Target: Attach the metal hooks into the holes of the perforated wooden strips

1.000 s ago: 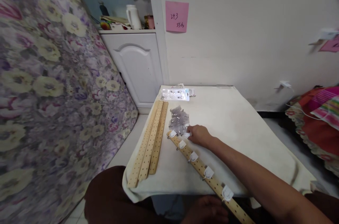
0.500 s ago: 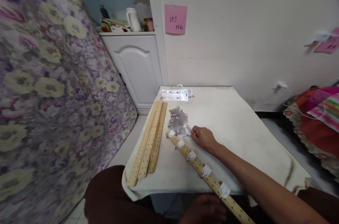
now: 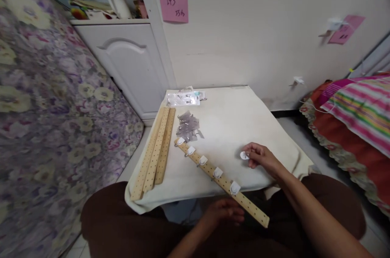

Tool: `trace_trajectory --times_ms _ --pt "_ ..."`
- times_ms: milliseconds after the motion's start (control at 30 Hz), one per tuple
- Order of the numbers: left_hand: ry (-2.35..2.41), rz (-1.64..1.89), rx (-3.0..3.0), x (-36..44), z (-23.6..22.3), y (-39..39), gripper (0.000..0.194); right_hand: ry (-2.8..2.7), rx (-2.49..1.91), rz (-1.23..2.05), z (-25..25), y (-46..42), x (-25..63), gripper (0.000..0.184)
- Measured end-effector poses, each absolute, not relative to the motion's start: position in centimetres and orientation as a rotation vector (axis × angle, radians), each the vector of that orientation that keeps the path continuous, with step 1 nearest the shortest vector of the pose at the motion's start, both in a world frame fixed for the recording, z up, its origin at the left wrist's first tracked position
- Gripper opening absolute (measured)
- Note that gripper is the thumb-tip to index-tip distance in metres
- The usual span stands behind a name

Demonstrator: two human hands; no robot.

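Observation:
My right hand [image 3: 258, 155] is closed in a pinch on a small white tag [image 3: 244, 155] above the right part of the table. A thin metal piece seems to be with the tag, but it is too small to make out. Below the table's front edge, my left hand [image 3: 224, 212] has its fingers stretched out, close under a wooden strip with holes [image 3: 256, 212]. That strip lies slantwise and juts over the edge. Several white tags with metal hooks or rings [image 3: 217, 173] sit along it. Past its far end lies a pile of small clear bags [image 3: 187, 124] with metal pieces.
Several more wooden strips with holes [image 3: 157, 148] lie side by side on the left of the cloth-covered table [image 3: 225, 124]. Clear plastic packages [image 3: 183, 98] are at the back. A floral curtain [image 3: 61, 120] hangs at left; a bed [image 3: 350, 115] stands at right.
My right hand has moved right and back from the bag pile, carrying the small piece. My left hand shows more fully below the strip. The view has shifted to the right.

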State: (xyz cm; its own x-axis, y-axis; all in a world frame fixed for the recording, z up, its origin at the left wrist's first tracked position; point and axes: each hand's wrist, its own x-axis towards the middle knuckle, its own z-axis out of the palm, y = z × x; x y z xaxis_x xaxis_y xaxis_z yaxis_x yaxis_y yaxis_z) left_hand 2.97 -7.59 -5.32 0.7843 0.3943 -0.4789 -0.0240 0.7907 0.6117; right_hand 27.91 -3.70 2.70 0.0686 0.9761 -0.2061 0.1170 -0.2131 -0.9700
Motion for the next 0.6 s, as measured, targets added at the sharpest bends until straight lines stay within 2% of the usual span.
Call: trace_trajectory --times_ms 67,167,267,333,400,500,600 --pt "0.646 0.217 0.653 3.2 -4.9 -7.7 0.037 -1.235 -1.549 1.176 2.0 -5.0 28.6 0.029" --pt "0.654 0.216 0.683 3.6 -4.6 -8.0 0.036 -1.461 -1.677 0.87 1.4 -5.9 28.9 0.021" --pt "0.676 0.224 0.707 3.8 -4.6 -8.1 0.036 -1.638 -1.718 0.567 1.4 -6.0 29.0 0.021" --pt "0.685 0.232 0.713 3.9 -4.5 -8.2 0.036 -1.661 -1.691 0.524 1.4 -6.1 29.0 0.023" --pt "0.686 0.229 0.701 4.0 -4.5 -8.2 0.035 -1.586 -1.658 0.641 1.4 -6.2 29.0 0.022" --pt "0.685 0.216 0.684 4.1 -4.6 -8.1 0.036 -1.329 -1.567 0.99 1.4 -6.6 28.8 0.024" --pt "0.639 0.208 0.68 4.3 -4.8 -8.0 0.044 -1.126 -1.433 1.278 1.7 -7.7 28.4 0.028"
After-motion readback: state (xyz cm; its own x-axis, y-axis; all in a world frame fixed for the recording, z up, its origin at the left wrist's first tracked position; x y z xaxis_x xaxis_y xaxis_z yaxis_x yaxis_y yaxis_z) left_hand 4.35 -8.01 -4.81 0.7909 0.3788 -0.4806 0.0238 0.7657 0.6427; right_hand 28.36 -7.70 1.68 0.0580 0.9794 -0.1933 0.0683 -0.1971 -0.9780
